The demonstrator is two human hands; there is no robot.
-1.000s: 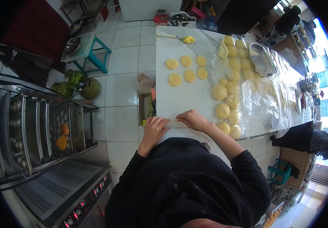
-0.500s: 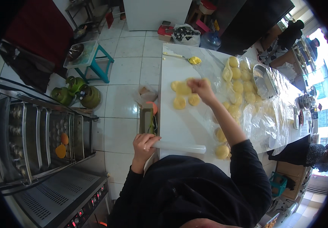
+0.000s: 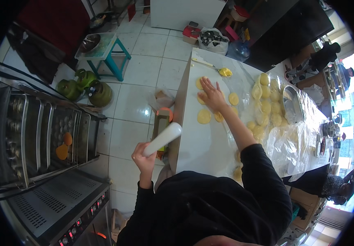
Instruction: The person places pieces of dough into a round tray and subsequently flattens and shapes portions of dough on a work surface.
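My left hand [image 3: 143, 156] grips one end of a smooth white rolling pin [image 3: 163, 139], raised at a slant beside the near left edge of the table. Fingers spread, my right hand [image 3: 212, 96] lies flat over the flattened pieces of yellow dough and partly hides some of them. Around it are a round dough disc [image 3: 204, 116] nearest me, another disc [image 3: 233, 99] to its right and one [image 3: 199, 83] by the fingertips. Beyond them rests a utensil with a pale handle [image 3: 202, 62], its tip loaded with soft yellow filling [image 3: 225, 72].
Several dough balls [image 3: 265, 92] sit under a clear plastic sheet [image 3: 281, 137] on the right of the white table [image 3: 197, 147], beside a metal pan [image 3: 292, 104]. At left stand a tray rack [image 3: 41, 139], an oven [image 3: 53, 205] and gas cylinders [image 3: 100, 93]. People are at far right.
My right hand has gone from closed to flat and spread over the dough. My left hand has lifted the rolling pin and tilted its far end upward, away from the table's near edge.
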